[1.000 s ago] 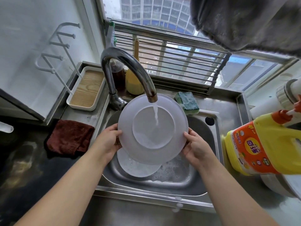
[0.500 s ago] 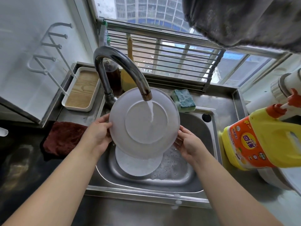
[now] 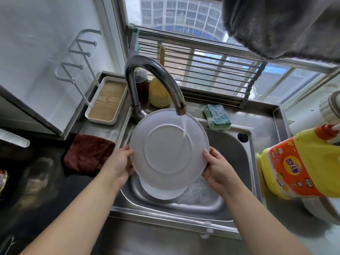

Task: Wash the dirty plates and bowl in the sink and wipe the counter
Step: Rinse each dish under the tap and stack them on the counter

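Note:
I hold a white plate [image 3: 169,150] tilted over the steel sink [image 3: 237,155], its underside facing me. My left hand [image 3: 119,162] grips its left rim and my right hand [image 3: 217,166] grips its right rim. Water runs from the curved faucet [image 3: 152,74] onto the plate's upper right. A second white plate [image 3: 161,192] lies in the sink basin below, partly hidden, beside soapy foam [image 3: 198,192]. No bowl is visible.
A green sponge [image 3: 218,117] lies on the sink's back ledge. A dark red cloth [image 3: 88,155] sits on the counter at left, near a white tray [image 3: 106,102]. A yellow detergent jug [image 3: 301,166] stands at right. Bottles stand behind the faucet.
The water stream now hits the plate nearer its right edge instead of the middle. Both hands have slid lower along the rim.

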